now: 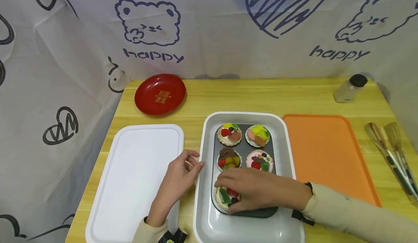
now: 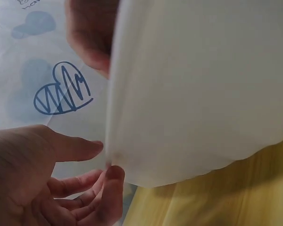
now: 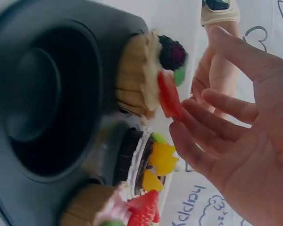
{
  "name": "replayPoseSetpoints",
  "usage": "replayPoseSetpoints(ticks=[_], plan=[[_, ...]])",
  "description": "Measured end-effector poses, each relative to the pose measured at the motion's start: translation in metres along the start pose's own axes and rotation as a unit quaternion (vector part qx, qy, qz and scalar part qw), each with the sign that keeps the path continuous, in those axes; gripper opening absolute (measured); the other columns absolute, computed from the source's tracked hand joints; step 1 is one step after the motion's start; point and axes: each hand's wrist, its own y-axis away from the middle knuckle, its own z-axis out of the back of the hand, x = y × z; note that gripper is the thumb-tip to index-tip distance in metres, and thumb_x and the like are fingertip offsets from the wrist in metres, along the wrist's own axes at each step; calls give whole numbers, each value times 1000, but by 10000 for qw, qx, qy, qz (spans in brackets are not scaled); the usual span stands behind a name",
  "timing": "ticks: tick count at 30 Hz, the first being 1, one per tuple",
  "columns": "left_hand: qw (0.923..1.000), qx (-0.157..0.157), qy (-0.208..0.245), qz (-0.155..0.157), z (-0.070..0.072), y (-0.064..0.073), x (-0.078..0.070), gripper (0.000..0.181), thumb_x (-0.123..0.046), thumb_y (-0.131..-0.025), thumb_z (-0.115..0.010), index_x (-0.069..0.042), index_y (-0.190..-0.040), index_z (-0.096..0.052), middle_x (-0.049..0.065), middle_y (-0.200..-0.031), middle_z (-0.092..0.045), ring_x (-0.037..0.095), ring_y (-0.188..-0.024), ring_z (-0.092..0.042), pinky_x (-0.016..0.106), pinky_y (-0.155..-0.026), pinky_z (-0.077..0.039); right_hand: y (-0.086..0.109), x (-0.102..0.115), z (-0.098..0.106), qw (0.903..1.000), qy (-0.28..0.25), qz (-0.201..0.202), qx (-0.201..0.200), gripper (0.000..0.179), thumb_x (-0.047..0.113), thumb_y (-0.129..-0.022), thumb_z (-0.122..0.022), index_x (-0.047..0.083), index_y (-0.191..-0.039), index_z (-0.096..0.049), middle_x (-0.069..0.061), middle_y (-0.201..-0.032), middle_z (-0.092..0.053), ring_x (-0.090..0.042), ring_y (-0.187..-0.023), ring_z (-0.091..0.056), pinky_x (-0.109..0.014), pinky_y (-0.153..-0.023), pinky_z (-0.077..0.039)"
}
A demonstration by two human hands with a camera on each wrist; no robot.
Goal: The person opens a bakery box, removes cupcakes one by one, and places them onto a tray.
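Note:
My right hand (image 1: 249, 186) is over the front-left toy fruit tart (image 1: 223, 196) in a dark muffin pan (image 1: 254, 213). In the right wrist view, its fingertips meet the tart's red fruit slice (image 3: 170, 96), while the thumb stands apart. A dark pan cup (image 3: 52, 99) without a tart shows beside it. Several more tarts, including a chocolate one (image 1: 229, 158) and a pink-cream one (image 1: 259, 161), sit further back in the pan. At the left rim of the light grey tray (image 1: 204, 185) under the pan, my left hand (image 1: 179, 177) rests with loosely bent fingers.
A white tray (image 1: 140, 177) lies left, and an orange tray (image 1: 326, 156) lies right. Behind stand a red plate (image 1: 156, 94) and a jar with a black lid (image 1: 351, 88). Utensils (image 1: 393, 156) lie along the right edge of the wooden table (image 1: 228, 94).

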Motion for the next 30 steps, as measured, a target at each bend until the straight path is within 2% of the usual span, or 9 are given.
replayPoseSetpoints(ticks=[4, 8, 12, 16, 21, 25, 30], plan=[[9998, 43, 49, 169, -3, 3, 2, 27, -15, -90, -75, -9, -113, -62, -2, -82, -61, 10, -64, -58, 25, -58, -47, 3, 1, -7, 9997, 125, -203, 74, 69, 50, -78, -83, 13, -131, -59, 0, -129, -58, -13, -117, -56, -32, -100, -48], [9993, 63, 105, 360, -6, 6, 2, 30, -12, -89, -75, -8, -116, -60, 1, -83, -61, 12, -64, -58, 26, -57, -48, 3, 2, -10, 9980, 10, -514, 363, 77, 52, -75, -84, 14, -135, -55, 1, -132, -56, -13, -116, -54, -31, -98, -48], [9991, 81, 141, 390, -8, 6, 1, 31, -10, -89, -75, -9, -116, -60, 1, -83, -61, 12, -64, -57, 26, -56, -47, 4, 2, -12, 9958, 24, -677, 612, 81, 50, -74, -86, 13, -138, -53, 1, -133, -55, -12, -116, -53, -30, -98, -49], [9994, 121, 113, 289, -9, 4, 0, 33, -8, -89, -75, -9, -118, -59, 1, -84, -60, 12, -63, -56, 25, -55, -47, 3, -1, -13, 9946, 562, -513, 709, 85, 52, -73, -86, 10, -138, -51, -1, -132, -55, -13, -118, -53, -30, -99, -48], [9998, 194, 57, 70, -11, -1, -2, 35, -5, -89, -72, -7, -121, -58, 2, -85, -58, 12, -62, -56, 25, -54, -46, 0, -2, -13, 9849, 1402, -380, 943, 89, 55, -72, -86, 8, -138, -50, -3, -129, -56, -15, -114, -53, -29, -97, -49], [9997, 224, 33, 40, -12, -3, -3, 35, -3, -89, -72, -7, -121, -58, 3, -85, -57, 13, -63, -56, 26, -55, -46, -2, 0, -16, 9765, 1845, -402, 1037, 87, 54, -73, -85, 8, -137, -50, -2, -126, -57, -15, -111, -52, -28, -90, -52], [9994, 345, 75, 68, -13, -5, -3, 34, -2, -90, -71, -6, -122, -59, 4, -85, -55, 13, -65, -56, 25, -55, -46, -4, 2, -21, 9703, 2175, -445, 959, 75, 51, -78, -82, 9, -132, -53, -2, -119, -58, -16, -105, -52, -26, -75, -54]])
